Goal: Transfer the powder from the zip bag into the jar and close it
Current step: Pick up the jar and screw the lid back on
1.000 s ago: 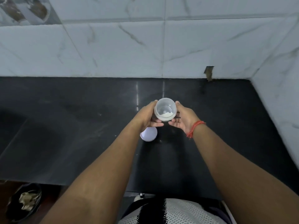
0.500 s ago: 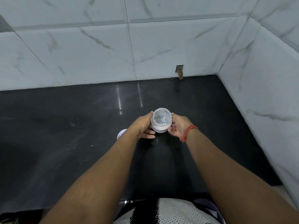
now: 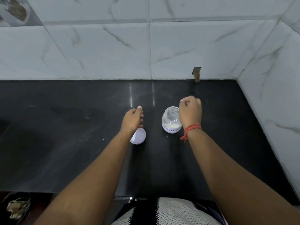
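A small clear jar [image 3: 170,120] stands open on the black counter [image 3: 81,135], with white powder at its bottom and a handwritten label on its side. Its white lid [image 3: 138,136] lies on the counter to the left, partly under my left wrist. My left hand [image 3: 132,119] hovers just above the lid with loosely curled fingers and holds nothing. My right hand [image 3: 190,113] is at the jar's right side, overlapping its rim, with its fingers curled under and nothing visible in it. No zip bag is in view.
White marble-pattern tiled walls close off the counter at the back and on the right [image 3: 272,103]. A dark bin with crumpled scraps [image 3: 16,208] sits on the floor at the lower left.
Both hands held the jar above the counter before. It now stands on the counter, and both hands have let go and drawn apart, the left one moving toward the lid.
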